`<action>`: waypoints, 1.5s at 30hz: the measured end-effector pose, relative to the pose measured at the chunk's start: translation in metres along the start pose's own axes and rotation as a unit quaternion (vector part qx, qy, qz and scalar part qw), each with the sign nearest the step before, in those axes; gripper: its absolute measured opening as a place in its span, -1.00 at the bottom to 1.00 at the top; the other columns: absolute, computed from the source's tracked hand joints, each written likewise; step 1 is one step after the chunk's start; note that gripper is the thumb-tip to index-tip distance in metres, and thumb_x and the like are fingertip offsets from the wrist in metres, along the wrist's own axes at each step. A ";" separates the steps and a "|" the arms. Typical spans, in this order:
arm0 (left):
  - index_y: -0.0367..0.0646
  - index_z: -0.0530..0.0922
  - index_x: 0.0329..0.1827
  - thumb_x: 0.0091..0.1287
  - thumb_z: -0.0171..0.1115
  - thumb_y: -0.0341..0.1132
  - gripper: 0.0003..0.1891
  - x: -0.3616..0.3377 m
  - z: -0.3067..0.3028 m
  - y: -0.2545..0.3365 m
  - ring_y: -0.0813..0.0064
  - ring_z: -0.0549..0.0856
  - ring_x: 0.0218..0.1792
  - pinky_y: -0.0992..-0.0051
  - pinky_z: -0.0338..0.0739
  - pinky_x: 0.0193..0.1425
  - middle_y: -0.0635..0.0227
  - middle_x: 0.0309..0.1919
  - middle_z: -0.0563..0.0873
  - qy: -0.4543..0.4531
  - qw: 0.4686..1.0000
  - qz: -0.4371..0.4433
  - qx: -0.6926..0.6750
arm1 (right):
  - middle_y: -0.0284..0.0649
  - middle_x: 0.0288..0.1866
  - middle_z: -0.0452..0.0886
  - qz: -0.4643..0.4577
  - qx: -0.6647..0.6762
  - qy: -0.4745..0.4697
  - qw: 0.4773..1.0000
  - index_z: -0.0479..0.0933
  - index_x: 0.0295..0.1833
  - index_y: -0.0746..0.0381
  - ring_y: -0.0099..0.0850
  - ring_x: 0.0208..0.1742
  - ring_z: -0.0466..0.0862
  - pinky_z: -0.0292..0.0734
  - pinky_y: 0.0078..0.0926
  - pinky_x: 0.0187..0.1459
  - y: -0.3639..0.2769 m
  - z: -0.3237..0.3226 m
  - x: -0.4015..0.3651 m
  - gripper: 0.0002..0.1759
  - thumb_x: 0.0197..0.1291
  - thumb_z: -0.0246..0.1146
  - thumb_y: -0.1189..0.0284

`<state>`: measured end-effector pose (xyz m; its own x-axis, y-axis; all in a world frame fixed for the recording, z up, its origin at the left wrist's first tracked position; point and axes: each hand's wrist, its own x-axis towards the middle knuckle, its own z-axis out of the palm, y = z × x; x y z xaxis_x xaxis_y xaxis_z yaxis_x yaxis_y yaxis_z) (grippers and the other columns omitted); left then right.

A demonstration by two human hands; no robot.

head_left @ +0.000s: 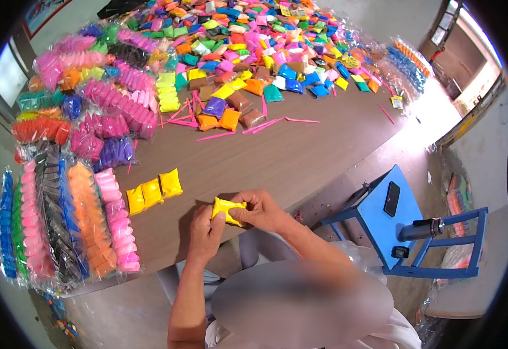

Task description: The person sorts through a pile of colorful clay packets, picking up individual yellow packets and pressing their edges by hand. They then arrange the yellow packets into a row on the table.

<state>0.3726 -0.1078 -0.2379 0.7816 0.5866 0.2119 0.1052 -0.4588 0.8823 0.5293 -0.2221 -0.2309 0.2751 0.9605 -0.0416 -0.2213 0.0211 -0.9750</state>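
At the near edge of the brown table (300,157), the left hand (206,230) and right hand (261,210) pinch a small yellow packet (226,209), with three yellow packets (154,191) nearby and a blue stool (382,224) beside.

A yellow packet (227,210) is pinched between left hand (206,228) and right hand (261,210) at the bench (277,157) edge. Three yellow packets (154,191) lie nearby; what appears to be a phone (392,198) rests on a blue stool (382,224).
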 end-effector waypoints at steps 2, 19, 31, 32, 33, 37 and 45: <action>-0.33 0.50 -0.19 0.47 0.08 -0.16 -0.68 0.000 0.001 0.000 0.02 0.56 -0.16 0.15 0.43 -0.07 0.02 -0.29 0.59 0.008 1.000 0.023 0.013 | -0.45 -0.42 0.58 -0.021 -0.003 0.002 1.000 0.60 -0.16 0.29 -0.74 -0.44 0.45 0.31 -0.70 -0.45 0.003 0.002 -0.001 -0.82 0.35 0.33 0.38; -0.31 0.46 -0.24 0.53 0.02 -0.08 -0.61 0.001 -0.003 0.005 0.06 0.54 -0.25 0.17 0.41 -0.15 0.05 -0.37 0.54 0.001 1.000 0.004 -0.001 | -0.41 -0.46 0.62 -0.034 -0.041 0.085 0.995 0.58 -0.23 0.31 -0.71 -0.46 0.53 0.39 -0.68 -0.46 0.007 0.006 -0.007 -0.77 0.32 0.37 0.36; -0.32 0.52 -0.10 0.54 0.01 -0.10 -0.62 0.001 -0.007 0.009 0.50 0.52 -0.30 0.43 0.45 -0.17 0.27 -0.36 0.60 0.005 0.997 -0.021 -0.073 | -0.33 -0.29 0.68 -0.044 0.073 0.074 0.994 0.61 -0.10 0.32 -0.64 -0.30 0.62 0.53 -0.64 -0.27 0.000 0.004 -0.008 -0.82 0.36 0.31 0.41; -0.32 0.52 -0.10 0.54 0.01 -0.10 -0.62 0.001 -0.008 0.010 0.50 0.52 -0.30 0.43 0.45 -0.17 0.27 -0.36 0.60 0.005 0.997 -0.020 -0.073 | -0.33 -0.29 0.68 -0.045 0.072 0.074 0.994 0.61 -0.10 0.32 -0.64 -0.30 0.62 0.53 -0.64 -0.27 -0.005 0.006 -0.008 -0.82 0.36 0.31 0.41; -0.31 0.52 -0.13 0.53 0.03 -0.08 -0.62 0.001 -0.009 0.010 0.37 0.56 -0.29 0.35 0.46 -0.17 0.18 -0.36 0.60 -0.001 0.997 -0.033 -0.069 | -0.33 -0.29 0.68 -0.015 0.060 0.080 0.995 0.60 -0.11 0.32 -0.63 -0.31 0.62 0.53 -0.64 -0.27 -0.012 0.010 -0.008 -0.84 0.35 0.31 0.43; -0.31 0.49 -0.19 0.51 0.05 -0.06 -0.61 0.000 -0.005 -0.001 0.15 0.58 -0.28 0.23 0.45 -0.16 0.06 -0.37 0.58 -0.006 0.998 -0.027 -0.051 | -0.31 -0.30 0.67 -0.003 0.019 0.073 0.997 0.60 -0.15 0.33 -0.60 -0.32 0.63 0.55 -0.62 -0.25 0.004 0.003 -0.005 -0.86 0.34 0.31 0.45; -0.32 0.46 -0.21 0.52 0.04 -0.06 -0.60 0.001 -0.005 0.001 0.09 0.56 -0.29 0.20 0.44 -0.16 0.04 -0.37 0.57 -0.009 0.999 -0.024 -0.035 | -0.31 -0.29 0.68 -0.041 0.049 0.098 0.993 0.61 -0.13 0.35 -0.61 -0.31 0.63 0.55 -0.63 -0.27 -0.001 0.011 -0.010 -0.82 0.34 0.33 0.42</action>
<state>0.3699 -0.1046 -0.2345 0.7874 0.5950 0.1613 0.1003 -0.3819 0.9187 0.5163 -0.2290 -0.2274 0.4705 0.8823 -0.0134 -0.2777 0.1336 -0.9513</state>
